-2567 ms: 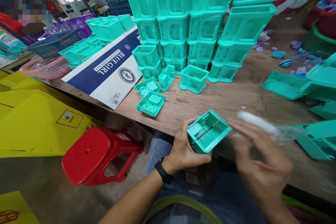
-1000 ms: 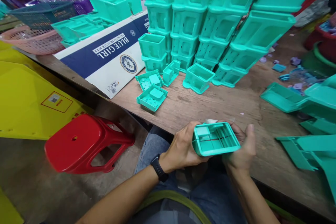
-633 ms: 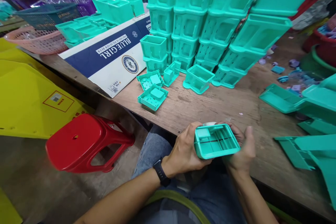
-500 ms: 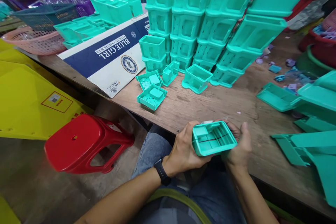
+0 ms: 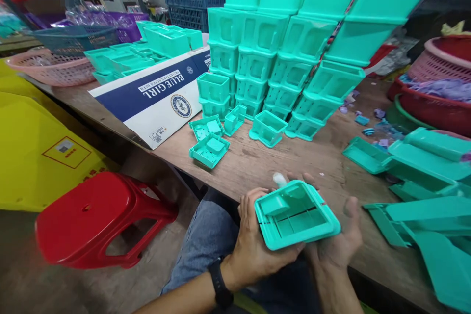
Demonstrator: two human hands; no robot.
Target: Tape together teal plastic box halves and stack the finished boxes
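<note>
Leftmost, at nine o'clock from the hands, a red stool [image 5: 99, 218] stands on the floor below the desk [image 5: 294, 157] edge. Toward eleven o'clock, a blue-and-white carton [image 5: 154, 93] lies flat on the desk, with two small teal trays [image 5: 209, 149] just beside its near corner. At twelve o'clock, stacked teal boxes [image 5: 279, 59] rise in a wall. Close in, the left hand [image 5: 253, 250] grips the left side of a teal box [image 5: 296, 213], fingers curled under it and thumb on its rim. This box sits over the person's lap at the desk's near edge, open side up and tilted. The right hand [image 5: 338, 243] cups its right side from beneath, thumb raised free. At three o'clock, loose teal lids [image 5: 423, 167] lie scattered.
</note>
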